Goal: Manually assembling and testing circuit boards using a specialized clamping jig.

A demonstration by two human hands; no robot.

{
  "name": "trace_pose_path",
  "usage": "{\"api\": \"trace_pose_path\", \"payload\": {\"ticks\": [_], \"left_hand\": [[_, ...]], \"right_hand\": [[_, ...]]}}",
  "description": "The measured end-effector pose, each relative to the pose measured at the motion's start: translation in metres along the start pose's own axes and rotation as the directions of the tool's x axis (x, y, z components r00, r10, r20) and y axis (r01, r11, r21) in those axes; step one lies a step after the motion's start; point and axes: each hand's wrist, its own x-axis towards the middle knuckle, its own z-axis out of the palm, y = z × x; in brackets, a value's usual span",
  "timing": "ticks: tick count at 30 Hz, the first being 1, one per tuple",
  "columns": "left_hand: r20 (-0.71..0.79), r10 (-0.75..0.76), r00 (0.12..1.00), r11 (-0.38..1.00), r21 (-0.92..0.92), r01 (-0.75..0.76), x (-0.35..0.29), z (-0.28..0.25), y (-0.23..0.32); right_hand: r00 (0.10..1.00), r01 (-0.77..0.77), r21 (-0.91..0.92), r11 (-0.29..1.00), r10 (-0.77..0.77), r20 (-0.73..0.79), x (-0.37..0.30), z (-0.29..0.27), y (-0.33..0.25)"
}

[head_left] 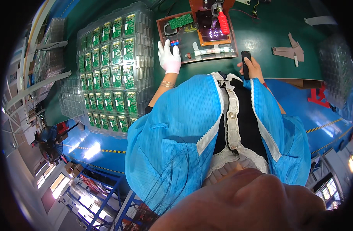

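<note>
Green bench (274, 36) beneath both hands. Clear plastic tray stack (146, 57), bearing rows of green circuit boards (116, 50), left of left hand. Brown-edged fixture (190, 40) ahead and right of left hand. Gloved left hand (170, 60): fingers loosely spread over fixture's left edge; contact cannot be told. Bare right hand (254, 69): closed around black remote (246, 65). Red lever handle (223, 24) ahead-left of right hand. Small red-blue display (174, 42) just beside left fingertips.
</note>
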Motion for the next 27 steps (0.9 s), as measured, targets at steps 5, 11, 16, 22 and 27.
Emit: {"api": "trace_pose_path", "payload": {"ticks": [5, 11, 16, 22, 27], "left_hand": [[-0.003, 0.007, 1.000, 1.000, 0.008, -0.007, -0.001, 0.000, 0.000], [-0.031, 0.040, 0.999, 0.999, 0.033, -0.039, -0.002, 0.004, -0.002], [-0.032, 0.043, 0.999, 0.999, 0.031, -0.042, -0.001, 0.003, -0.002], [-0.014, 0.019, 1.000, 1.000, 0.020, -0.019, 0.000, -0.001, -0.003], [0.002, 0.035, 0.999, 0.999, 0.008, -0.035, -0.001, 0.003, -0.001]], "right_hand": [[0.997, -0.057, 0.012, 0.998, 0.057, 0.056, -0.006, 0.008, 0.001], [0.997, -0.058, 0.021, 0.998, 0.057, 0.059, -0.006, 0.007, -0.002], [0.996, -0.074, 0.060, 0.995, 0.071, 0.053, -0.006, 0.008, -0.005], [0.996, -0.079, 0.128, 0.989, 0.074, 0.043, -0.003, 0.012, -0.007], [0.997, -0.063, 0.156, 0.986, 0.055, 0.051, -0.002, 0.003, -0.004]]}}
